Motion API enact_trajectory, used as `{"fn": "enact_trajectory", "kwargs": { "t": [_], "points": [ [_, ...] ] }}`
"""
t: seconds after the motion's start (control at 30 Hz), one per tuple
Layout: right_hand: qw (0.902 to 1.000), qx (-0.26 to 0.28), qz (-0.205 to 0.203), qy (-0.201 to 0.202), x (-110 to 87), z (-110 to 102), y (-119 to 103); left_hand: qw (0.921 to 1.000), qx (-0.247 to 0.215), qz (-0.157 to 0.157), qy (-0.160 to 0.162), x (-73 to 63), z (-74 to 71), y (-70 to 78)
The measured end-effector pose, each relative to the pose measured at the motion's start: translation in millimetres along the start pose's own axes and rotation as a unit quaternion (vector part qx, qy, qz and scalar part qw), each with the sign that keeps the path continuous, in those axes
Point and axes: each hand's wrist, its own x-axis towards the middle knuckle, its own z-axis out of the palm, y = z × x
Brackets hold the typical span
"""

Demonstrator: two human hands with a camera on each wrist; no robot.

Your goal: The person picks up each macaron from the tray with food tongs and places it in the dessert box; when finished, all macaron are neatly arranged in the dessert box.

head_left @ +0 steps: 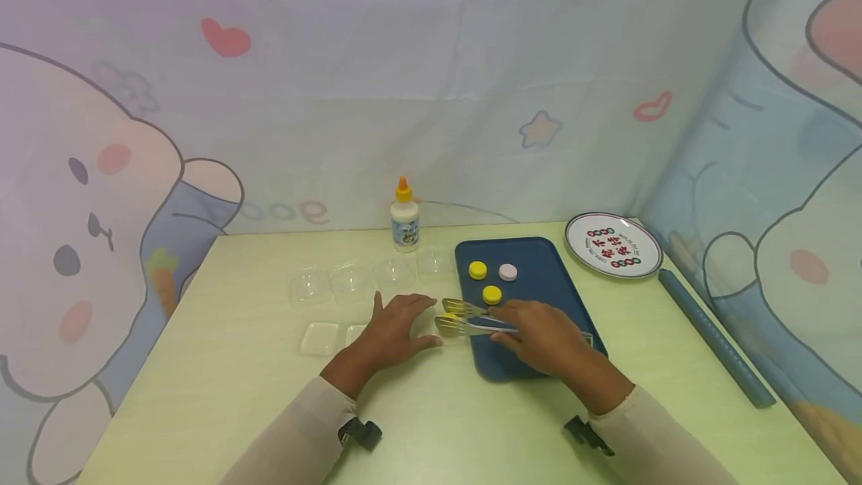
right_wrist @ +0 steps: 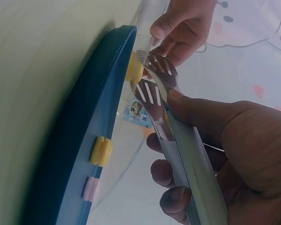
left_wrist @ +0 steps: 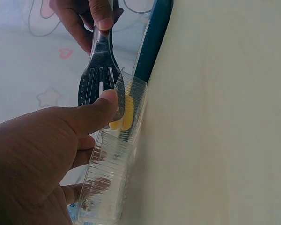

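My right hand (head_left: 542,335) grips slotted serving tongs (right_wrist: 187,150) whose two heads (head_left: 453,326) hang over the end of a clear plastic macaron tray (head_left: 319,339). A yellow macaron (left_wrist: 124,112) shows at the tong heads, behind the tray's ribbed wall in the left wrist view. My left hand (head_left: 393,329) lies over the same tray, thumb and fingers spread to either side of its right end. Part of the tray is hidden below this hand. On the blue serving tray (head_left: 555,283) sit two yellow macarons (head_left: 491,295) and a pink macaron (head_left: 508,272).
Behind my left hand lies a row of clear plastic domes (head_left: 352,283). A glue bottle (head_left: 405,227) with an orange tip stands at the back edge. To the right are a printed white plate (head_left: 614,245) and a long dark blue roll (head_left: 717,339). Printed curtains enclose the table.
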Motion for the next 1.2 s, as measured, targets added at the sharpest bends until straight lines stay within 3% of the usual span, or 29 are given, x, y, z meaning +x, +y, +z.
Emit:
{"fn": "enact_trajectory", "kwargs": {
  "t": [0.63,1.03,1.2],
  "points": [
    [0.9999,0.014,0.006,0.007,-3.2,-3,5,0.9995,0.03,-0.001,-0.001,-0.3,-0.3,0.1],
    [0.998,0.033,0.036,0.04,-6.7,-4,28,0.9979,0.058,0.013,0.027,-19.2,-20.7,-20.7],
    [0.9958,0.044,0.054,0.059,-10.2,-5,39,0.998,0.06,0.006,0.019,-28.7,-31.1,-27.4]
  ]
}}
